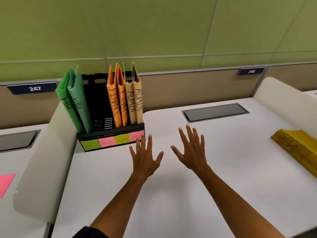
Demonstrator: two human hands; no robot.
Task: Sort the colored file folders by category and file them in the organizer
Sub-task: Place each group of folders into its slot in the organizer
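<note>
A black organizer (pixel 111 133) stands at the back left of the white desk (pixel 171 194), with green and pink sticky labels along its front. In it stand two green folders marked HR (pixel 75 102), two orange ones marked FINANCE (pixel 117 102) and two tan ones marked ADMIN (pixel 135 102); one slot between green and orange holds nothing. A yellow folder (pixel 298 148) lies flat at the desk's right edge. My left hand (pixel 145 157) and my right hand (pixel 192 148) hover over the desk in front of the organizer, fingers spread, holding nothing.
White curved dividers (pixel 42 160) bound the desk on both sides. A grey cable hatch (pixel 215 111) is set in the desk at the back. A pink sheet (pixel 5 183) lies on the neighbouring desk at left. A green partition wall rises behind.
</note>
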